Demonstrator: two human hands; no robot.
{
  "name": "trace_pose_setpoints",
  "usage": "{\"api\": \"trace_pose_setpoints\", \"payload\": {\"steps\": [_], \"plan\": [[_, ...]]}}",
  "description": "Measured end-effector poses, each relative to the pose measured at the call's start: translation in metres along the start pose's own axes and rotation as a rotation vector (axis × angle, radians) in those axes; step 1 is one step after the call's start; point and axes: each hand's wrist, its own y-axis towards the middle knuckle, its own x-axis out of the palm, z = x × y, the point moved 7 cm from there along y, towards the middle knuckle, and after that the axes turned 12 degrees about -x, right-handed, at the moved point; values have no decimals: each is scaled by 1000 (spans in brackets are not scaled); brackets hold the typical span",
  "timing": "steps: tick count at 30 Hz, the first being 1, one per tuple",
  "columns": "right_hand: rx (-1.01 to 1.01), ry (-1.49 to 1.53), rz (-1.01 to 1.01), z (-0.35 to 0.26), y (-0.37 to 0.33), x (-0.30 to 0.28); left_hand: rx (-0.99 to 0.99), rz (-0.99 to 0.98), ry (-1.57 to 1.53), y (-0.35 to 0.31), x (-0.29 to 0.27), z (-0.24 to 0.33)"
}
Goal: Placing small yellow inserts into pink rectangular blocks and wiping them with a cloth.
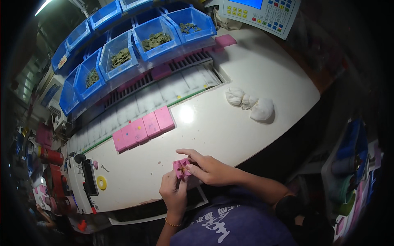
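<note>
A small pink block (177,169) with grooves in its face is held up over the front edge of the table. My left hand (173,192) is closed round it from below and the left. From the right, my right hand (210,169) meets it with the thumb on its grooved face, while the forefinger stretches past its top. A bit of something yellow-brown shows in the middle of the grooves, too small to name. Beyond my hands, several flat pink blocks (151,124) lie side by side in a row.
Blue bins (154,33) stand in tiers at the back, several holding dried leaves. A knotted white cloth bundle (261,110) lies on the table's right. A keypad panel (262,14) stands far right. At left are a yellow ring (101,183) and a long black object (89,177).
</note>
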Motion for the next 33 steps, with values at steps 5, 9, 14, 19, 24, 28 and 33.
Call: {"api": "trace_pose_setpoints", "payload": {"steps": [5,9,14,19,24,28,33], "plan": [[-54,34,59,7,-1,-1,43,-9,0,1,-4,16],[-43,45,25,9,0,4,-124,49,-164,5,-3,4],[-82,52,63,9,-2,8,-69,165,-71,6,-4,10],[-142,14,117,14,-4,8,-28,220,37,8,-2,11],[-156,39,128,11,-8,13,-29,225,-7,9,-5,-1],[-134,104,154,16,-11,13,-67,185,-108,12,-4,-1],[-76,237,158,20,-19,16,-259,82,-351,16,-7,-16]]}}
